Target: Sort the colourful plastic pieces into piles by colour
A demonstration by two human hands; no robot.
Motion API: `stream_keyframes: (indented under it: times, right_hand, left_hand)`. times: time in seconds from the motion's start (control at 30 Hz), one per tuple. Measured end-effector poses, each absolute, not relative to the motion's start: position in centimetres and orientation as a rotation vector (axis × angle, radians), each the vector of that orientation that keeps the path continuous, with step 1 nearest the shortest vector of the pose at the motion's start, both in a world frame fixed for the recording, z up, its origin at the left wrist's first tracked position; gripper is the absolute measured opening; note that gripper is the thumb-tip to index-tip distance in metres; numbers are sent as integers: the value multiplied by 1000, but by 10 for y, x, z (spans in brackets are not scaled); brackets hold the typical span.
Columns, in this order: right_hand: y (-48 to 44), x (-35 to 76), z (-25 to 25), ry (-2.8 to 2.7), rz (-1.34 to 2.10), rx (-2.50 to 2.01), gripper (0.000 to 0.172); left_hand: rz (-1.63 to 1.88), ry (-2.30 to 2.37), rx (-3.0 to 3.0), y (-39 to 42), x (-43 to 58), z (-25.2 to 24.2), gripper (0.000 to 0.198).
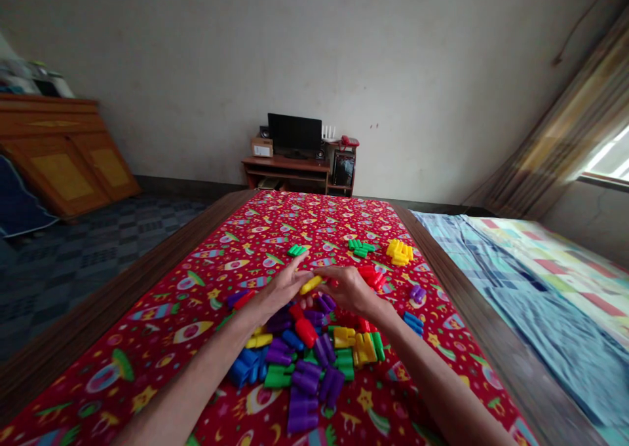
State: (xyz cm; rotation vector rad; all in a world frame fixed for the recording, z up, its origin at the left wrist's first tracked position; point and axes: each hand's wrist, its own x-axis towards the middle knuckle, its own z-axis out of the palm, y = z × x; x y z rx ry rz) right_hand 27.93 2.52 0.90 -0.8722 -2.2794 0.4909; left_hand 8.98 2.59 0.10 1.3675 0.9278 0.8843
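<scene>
A yellow plastic building block is held between my two hands above a loose pile of blocks. My left hand is closed around its left side, with the thumb raised and fingertips curled underneath. From the other side, my right hand grips the block with bent fingers. Below lie several purple blocks, a red block, blue blocks, a green block and yellow blocks. My hands and forearms hide part of the pile.
Beyond my hands sit green blocks, yellow blocks and another green group. Red blocks, purple pieces and blue pieces lie right. A patterned red cloth covers the table; a bed adjoins it.
</scene>
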Motion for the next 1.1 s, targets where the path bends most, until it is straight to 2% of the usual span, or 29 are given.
stream_keyframes:
  times: [0.07, 0.17, 0.37, 0.53, 0.73, 1.1]
  right_hand:
    - [28, 283, 12, -2229, 514, -963, 19]
    - [37, 299, 19, -2163, 459, -1032, 25]
    - [75, 393, 13, -1631, 116, -1574, 38]
    - [88, 462, -17, -1302, 19, -1877, 43]
    - [86, 475, -31, -1281, 8, -2131, 47]
    - [70, 463, -15, -1198, 186, -2453, 48]
  left_hand:
    - [882, 903, 1335, 23, 89, 6, 68]
    - [899, 931, 1371, 27, 87, 7, 60]
    - [995, 1096, 1667, 51, 69, 2, 59]
    - [1032, 1129, 1726, 57, 55, 3, 55]
    - [980, 1139, 1761, 54, 58, 6, 54]
    - [930, 1224, 1837, 61, 47, 5, 52]
